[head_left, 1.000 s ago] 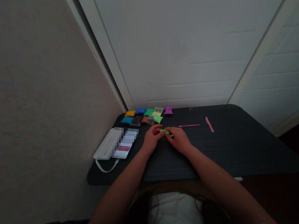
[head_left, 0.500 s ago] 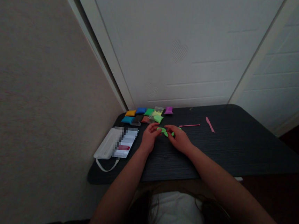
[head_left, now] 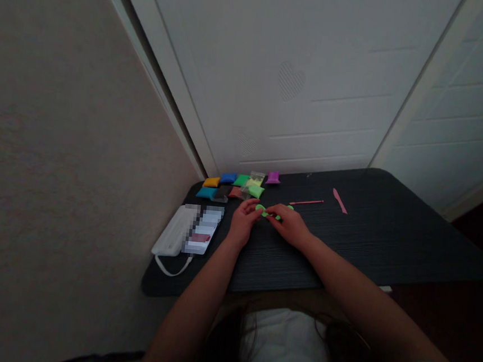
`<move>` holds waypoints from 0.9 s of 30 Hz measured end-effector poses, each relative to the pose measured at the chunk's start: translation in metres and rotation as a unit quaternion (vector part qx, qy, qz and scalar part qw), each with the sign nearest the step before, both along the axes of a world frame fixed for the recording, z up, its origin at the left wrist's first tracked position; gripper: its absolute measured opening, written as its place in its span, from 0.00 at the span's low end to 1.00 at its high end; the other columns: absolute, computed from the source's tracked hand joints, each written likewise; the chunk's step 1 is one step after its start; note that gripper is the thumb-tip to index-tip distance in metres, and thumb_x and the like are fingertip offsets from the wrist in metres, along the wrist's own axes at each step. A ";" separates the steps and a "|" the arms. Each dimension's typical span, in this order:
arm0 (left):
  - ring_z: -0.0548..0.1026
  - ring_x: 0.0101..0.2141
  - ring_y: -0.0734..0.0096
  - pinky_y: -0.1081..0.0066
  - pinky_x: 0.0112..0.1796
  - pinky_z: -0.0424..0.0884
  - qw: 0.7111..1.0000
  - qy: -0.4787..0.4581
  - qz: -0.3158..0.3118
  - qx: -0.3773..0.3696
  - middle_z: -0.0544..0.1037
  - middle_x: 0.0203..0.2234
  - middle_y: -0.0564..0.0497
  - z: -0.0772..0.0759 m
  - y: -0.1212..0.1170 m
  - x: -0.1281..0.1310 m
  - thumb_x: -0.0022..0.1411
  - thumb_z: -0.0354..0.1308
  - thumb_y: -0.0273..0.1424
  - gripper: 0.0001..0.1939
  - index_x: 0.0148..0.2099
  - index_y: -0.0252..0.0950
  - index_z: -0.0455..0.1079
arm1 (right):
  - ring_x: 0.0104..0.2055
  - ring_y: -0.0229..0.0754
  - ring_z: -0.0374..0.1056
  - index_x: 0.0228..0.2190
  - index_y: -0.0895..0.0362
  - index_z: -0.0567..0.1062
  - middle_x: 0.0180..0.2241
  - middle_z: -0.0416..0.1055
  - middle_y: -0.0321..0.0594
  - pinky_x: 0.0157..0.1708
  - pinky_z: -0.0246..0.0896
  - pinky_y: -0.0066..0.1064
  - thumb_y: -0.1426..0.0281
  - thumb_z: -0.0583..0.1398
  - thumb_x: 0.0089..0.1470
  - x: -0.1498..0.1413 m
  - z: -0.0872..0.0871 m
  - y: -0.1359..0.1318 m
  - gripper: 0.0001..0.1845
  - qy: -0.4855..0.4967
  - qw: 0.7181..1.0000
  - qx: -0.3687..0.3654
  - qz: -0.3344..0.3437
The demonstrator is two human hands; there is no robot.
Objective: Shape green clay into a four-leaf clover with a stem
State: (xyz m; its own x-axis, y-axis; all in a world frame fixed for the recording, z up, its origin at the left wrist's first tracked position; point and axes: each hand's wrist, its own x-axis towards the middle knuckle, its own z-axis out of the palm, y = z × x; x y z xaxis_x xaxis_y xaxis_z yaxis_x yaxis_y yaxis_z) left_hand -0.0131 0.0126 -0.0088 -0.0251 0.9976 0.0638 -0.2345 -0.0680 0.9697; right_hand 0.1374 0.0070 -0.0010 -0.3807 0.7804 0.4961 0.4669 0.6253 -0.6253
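Soft light-green modelling clay (head_left: 260, 208) is between the fingertips of my left hand (head_left: 241, 226), which pinch it from the left. My right hand (head_left: 291, 226) pinches the clay's right end with thumb and forefinger, close to the left fingertips. More bits of the same green show under and behind my right hand, partly hidden by its fingers. Beyond the hands lies a light-green clay packet (head_left: 256, 191). A thin pink modelling tool (head_left: 307, 202) rests on the table just past my right hand.
Several colored packets, among them a blue packet (head_left: 228, 177) and a purple packet (head_left: 273, 177), line the back left of the dark table (head_left: 388, 239). A pink plastic knife (head_left: 340, 201) lies to the right. A white case (head_left: 174, 237) with a strap adjoins a phone (head_left: 210, 232) at left.
My right fingertips have moved slightly left and closed in on the clay near my left hand. The gap between the two hands is smaller. Packets and tools have stayed put.
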 end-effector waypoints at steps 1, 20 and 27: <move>0.69 0.27 0.78 0.74 0.30 0.64 1.000 0.003 0.001 0.000 0.70 0.27 0.54 0.000 0.000 0.000 0.42 0.61 0.31 0.21 0.41 0.35 0.64 | 0.39 0.39 0.63 0.36 0.53 0.70 0.36 0.69 0.39 0.41 0.56 0.32 0.71 0.53 0.50 0.000 0.000 0.000 0.11 0.002 1.000 -0.002 0.001; 0.70 0.31 0.75 0.72 0.35 0.65 0.999 -0.020 -0.028 0.037 0.72 0.30 0.52 0.001 -0.001 0.000 0.42 0.61 0.28 0.20 0.41 0.36 0.65 | 0.31 0.36 0.65 0.37 0.56 0.67 0.29 0.69 0.36 0.29 0.59 0.27 0.65 0.57 0.46 -0.001 -0.005 0.007 0.14 0.148 0.980 -0.130 0.000; 0.70 0.31 0.75 0.71 0.36 0.65 0.999 -0.017 -0.032 0.034 0.72 0.30 0.52 0.001 -0.002 0.001 0.43 0.61 0.28 0.20 0.41 0.35 0.64 | 0.31 0.36 0.66 0.33 0.56 0.71 0.30 0.71 0.37 0.32 0.59 0.27 0.63 0.56 0.46 0.000 -0.002 0.008 0.12 0.115 0.985 -0.129 -0.013</move>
State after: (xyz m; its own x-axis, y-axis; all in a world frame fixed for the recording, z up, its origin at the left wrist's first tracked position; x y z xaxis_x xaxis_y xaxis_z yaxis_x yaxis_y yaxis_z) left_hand -0.0123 0.0110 -0.0080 0.0346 0.9906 0.1321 -0.2737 -0.1177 0.9546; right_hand 0.1374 0.0146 -0.0026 -0.2602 0.8993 0.3514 0.3084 0.4223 -0.8524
